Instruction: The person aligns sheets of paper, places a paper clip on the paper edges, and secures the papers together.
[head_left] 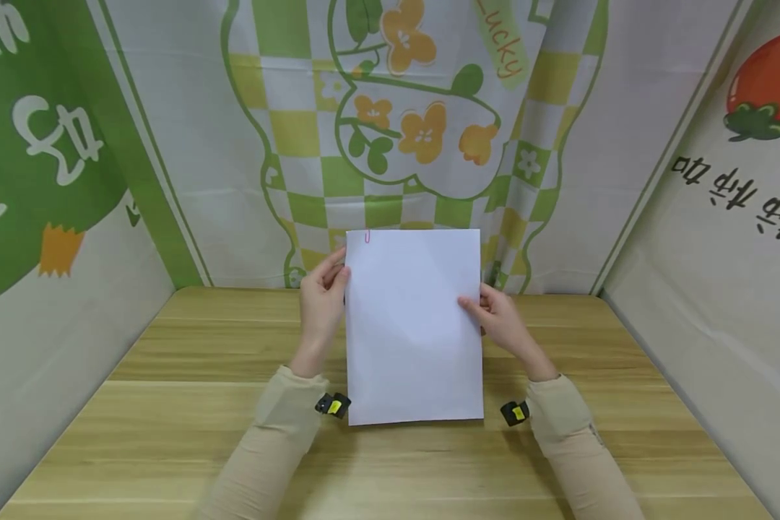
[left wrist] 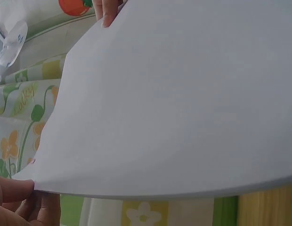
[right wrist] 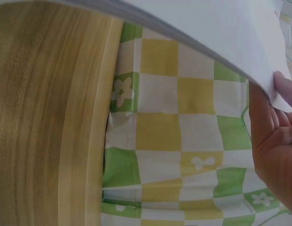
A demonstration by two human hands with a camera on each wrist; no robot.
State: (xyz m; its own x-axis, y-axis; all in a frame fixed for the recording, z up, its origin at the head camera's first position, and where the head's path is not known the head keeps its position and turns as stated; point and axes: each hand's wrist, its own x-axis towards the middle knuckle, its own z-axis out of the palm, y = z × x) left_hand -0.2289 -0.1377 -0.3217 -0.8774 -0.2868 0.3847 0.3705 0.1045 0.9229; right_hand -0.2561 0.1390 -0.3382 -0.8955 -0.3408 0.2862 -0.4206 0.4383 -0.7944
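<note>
A stack of white paper (head_left: pixel 414 332) is held up over the table, its broad face toward the head camera. Near its top left corner sits a small pink paper clip (head_left: pixel 367 236). My left hand (head_left: pixel 323 300) pinches the left edge close to the top, thumb in front and fingers behind. On the opposite edge, a little lower, my right hand (head_left: pixel 499 318) grips the stack with the thumb on the front face. The right wrist view shows the sheets' layered edge, with the right fingers (right wrist: pixel 261 113) behind the paper (right wrist: pixel 207 28).
Below is a wooden table (head_left: pixel 169 419) with a striped grain. A patterned curtain (head_left: pixel 416 144) hangs behind its far edge, and printed cloth walls stand at the left (head_left: pixel 52 180) and right (head_left: pixel 721 238). Black wrist cameras (head_left: pixel 333 406) are strapped to both sleeves.
</note>
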